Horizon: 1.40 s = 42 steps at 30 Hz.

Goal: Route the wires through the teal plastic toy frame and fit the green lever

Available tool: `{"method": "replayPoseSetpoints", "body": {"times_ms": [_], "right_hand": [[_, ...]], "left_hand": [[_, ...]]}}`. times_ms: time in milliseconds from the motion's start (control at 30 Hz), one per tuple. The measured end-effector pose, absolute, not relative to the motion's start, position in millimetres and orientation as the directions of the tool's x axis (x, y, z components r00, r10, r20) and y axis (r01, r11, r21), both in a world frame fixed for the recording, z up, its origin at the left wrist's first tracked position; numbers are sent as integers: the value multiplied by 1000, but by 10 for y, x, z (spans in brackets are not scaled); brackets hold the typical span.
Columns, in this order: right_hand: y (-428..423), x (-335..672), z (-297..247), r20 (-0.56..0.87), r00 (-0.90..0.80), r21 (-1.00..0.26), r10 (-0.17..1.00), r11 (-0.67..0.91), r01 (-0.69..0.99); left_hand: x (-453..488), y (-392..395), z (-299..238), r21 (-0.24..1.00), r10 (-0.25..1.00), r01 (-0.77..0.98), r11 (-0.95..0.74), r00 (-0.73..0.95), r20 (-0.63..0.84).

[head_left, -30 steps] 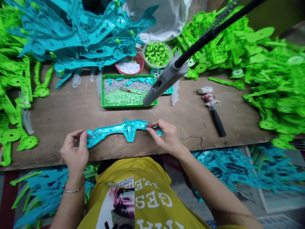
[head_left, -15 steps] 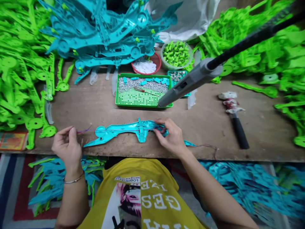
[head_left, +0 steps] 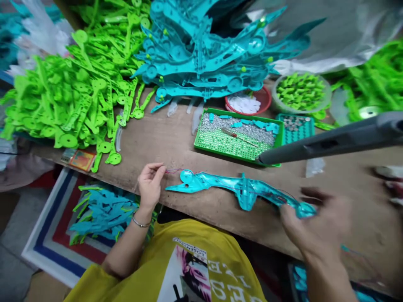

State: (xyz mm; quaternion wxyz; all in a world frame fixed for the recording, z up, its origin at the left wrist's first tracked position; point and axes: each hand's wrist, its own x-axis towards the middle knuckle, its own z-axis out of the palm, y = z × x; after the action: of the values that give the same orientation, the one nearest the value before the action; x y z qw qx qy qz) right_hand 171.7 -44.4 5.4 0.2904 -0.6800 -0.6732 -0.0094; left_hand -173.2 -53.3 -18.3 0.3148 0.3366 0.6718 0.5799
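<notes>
Left hand (head_left: 150,187) in a fingertip pinch, right hand (head_left: 321,222) loosely spread and blurred, both well apart.

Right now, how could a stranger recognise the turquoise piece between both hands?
Start at the brown table. Between left hand and right hand lies one turquoise piece, thin wire along it, separate from the turquoise pile beyond the green tray.

R hand (head_left: 323,224) has shifted outwd from nr crosspiece (head_left: 246,195) to R end of blue part (head_left: 217,180), now spread wider.
</notes>
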Motion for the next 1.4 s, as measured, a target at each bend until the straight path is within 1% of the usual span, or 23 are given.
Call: {"method": "replayPoseSetpoints", "body": {"times_ms": [33,67,100,133,167,200,267,300,367,433,500,533,567,600,633,733,867,933,1033,1133,1267,1333,1400], "right_hand": [[-459,1621,139,487,90,-397,869,128,909],[-465,1480,233,569,53,-411,820,228,883],[-459,1301,328,576,-47,-442,816,359,822],[-438,1096,418,555,-202,-465,807,503,729],[-403,880,496,525,-367,-476,768,622,621],[-355,669,555,477,-491,-481,729,684,548],[-240,320,604,409,-655,-477,635,761,440],[-180,201,593,383,-704,-477,598,781,404],[-72,88,521,366,-743,-473,561,799,370],[15,124,417,396,-721,-454,569,804,385],[77,254,324,465,-665,-398,585,809,433],[98,335,289,500,-633,-362,591,807,467],[110,417,262,527,-604,-329,598,798,505],[114,494,242,544,-575,-304,611,782,543],[110,561,230,551,-549,-291,628,761,579],[71,688,225,519,-519,-308,679,715,628],[29,750,262,485,-540,-347,688,718,603],[23,780,280,490,-541,-362,683,724,587],[24,831,277,495,-532,-391,687,723,569],[21,844,249,502,-509,-420,699,712,563],[-11,786,261,466,-477,-506,746,666,548],[-37,754,309,433,-476,-555,766,642,528],[-61,735,366,392,-478,-604,786,612,510]], "left_hand": [[-1693,-532,-152,990,827,112,83,-562,-6],[-1659,-531,-112,989,840,135,62,-542,22],[-1630,-530,-65,987,859,157,36,-509,50],[-1605,-530,-13,984,884,180,5,-460,80],[-1585,-534,41,978,913,204,-34,-392,114],[-1569,-540,93,971,937,225,-83,-314,153],[-1553,-560,179,948,957,252,-194,-163,240],[-1557,-569,207,934,953,259,-247,-112,282],[-1609,-570,228,906,935,275,-321,-60,350],[-1760,-530,206,869,925,359,-339,-40,378],[-2036,-442,158,779,927,586,-223,-120,355],[-2215,-383,129,685,914,723,-90,-214,345],[-2410,-318,101,567,857,810,148,-391,335],[-2608,-248,73,528,798,802,280,-500,336],[-2797,-179,46,508,756,784,357,-562,335],[-3205,-2,-19,466,701,738,488,-650,295],[-3327,83,-40,472,698,706,528,-678,233],[-3290,62,-21,505,701,693,515,-679,217],[-3196,-11,11,593,713,659,463,-675,193],[-3047,-79,2,717,749,573,397,-654,107],[-2732,-86,-58,880,837,326,344,-532,-130],[-2552,-53,-71,918,871,190,348,-428,-242],[-2389,-8,-59,925,889,82,370,-318,-328]]}}
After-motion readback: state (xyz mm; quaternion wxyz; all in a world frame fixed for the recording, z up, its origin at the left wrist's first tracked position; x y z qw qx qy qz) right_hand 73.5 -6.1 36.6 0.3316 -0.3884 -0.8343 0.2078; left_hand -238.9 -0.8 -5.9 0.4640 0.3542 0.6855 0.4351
